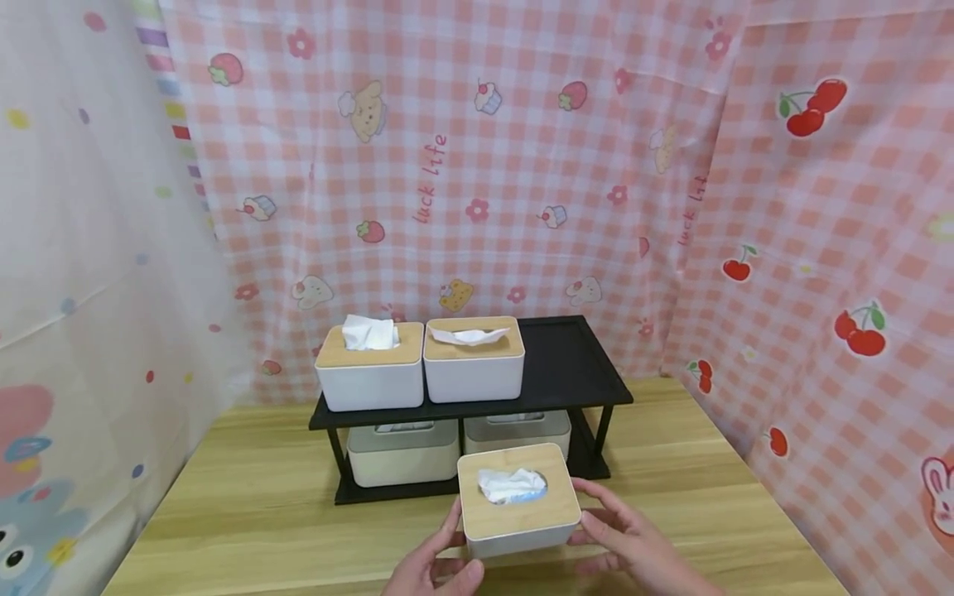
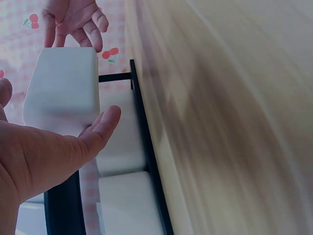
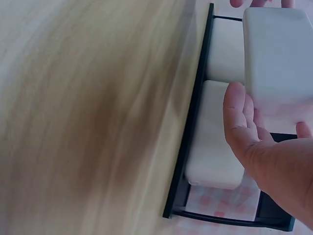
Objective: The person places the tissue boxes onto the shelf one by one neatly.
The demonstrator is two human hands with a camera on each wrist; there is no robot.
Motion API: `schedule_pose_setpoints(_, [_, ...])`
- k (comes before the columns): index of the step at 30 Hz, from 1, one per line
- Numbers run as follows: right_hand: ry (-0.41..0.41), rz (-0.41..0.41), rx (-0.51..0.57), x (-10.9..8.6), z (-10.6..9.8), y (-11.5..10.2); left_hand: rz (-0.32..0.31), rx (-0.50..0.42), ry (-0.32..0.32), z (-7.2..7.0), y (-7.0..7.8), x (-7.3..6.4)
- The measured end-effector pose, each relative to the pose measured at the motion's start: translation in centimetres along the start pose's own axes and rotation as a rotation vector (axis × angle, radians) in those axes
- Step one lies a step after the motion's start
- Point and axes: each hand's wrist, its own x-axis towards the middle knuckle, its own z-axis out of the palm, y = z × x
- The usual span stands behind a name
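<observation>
A tissue box (image 1: 518,497) with a wooden lid and white sides is held up between both hands in front of the black rack, a white tissue (image 1: 511,485) showing in its oval opening. My left hand (image 1: 436,559) grips its left end, thumb toward the front. At the right end, my right hand (image 1: 633,534) holds it with fingers and thumb spread along the side. Both wrist views show the box's pale underside (image 2: 63,88) raised off the wooden table.
The two-tier black rack (image 1: 574,356) stands at the back of the table (image 1: 246,505). Two wooden-lidded tissue boxes sit on its top left and middle; bare black shelf lies to their right. Below are two more pale boxes (image 1: 404,455). Patterned curtains (image 1: 477,165) enclose the table.
</observation>
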Motion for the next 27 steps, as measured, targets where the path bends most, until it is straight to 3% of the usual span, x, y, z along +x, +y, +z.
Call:
schedule_pose_setpoints(5, [0.015,-0.031,-0.028,-0.6,-0.5,-0.8,0.045,0.001,-0.032,0.4,0.9,-0.1])
schedule_pose_setpoints(15, [0.023,-0.108,-0.038,-2.2,-2.1,-2.5,0.118,0.115,-0.070,1.1,3.7,-0.1])
schedule_pose_setpoints(21, [-0.027,-0.256,-0.029,-3.0,-3.3,-3.8,0.239,0.146,-0.138,1.4,6.0,-0.1])
schedule_pose_setpoints(27, [-0.024,-0.375,-0.057,-3.4,-4.6,-6.0,0.319,0.195,-0.126,2.2,9.0,0.9])
